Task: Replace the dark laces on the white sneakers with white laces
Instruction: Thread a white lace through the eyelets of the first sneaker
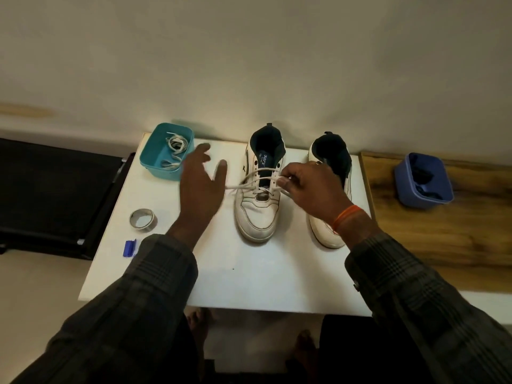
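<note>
At the far left of the white worktop we see a teal tub holding a loose white lace, and nearer us a roll of tape and a small blue object. Next comes our left hand, fingers spread wide and holding nothing, hovering beside the left sneaker. That sneaker stands toe toward us, with a white lace threaded through its lower eyelets and one end trailing out toward the left hand. Our right hand pinches the lace at the sneaker's right side and covers part of the right sneaker, which stands just beside the first. Farther right, on a wooden surface, a blue tub holds dark laces.
</note>
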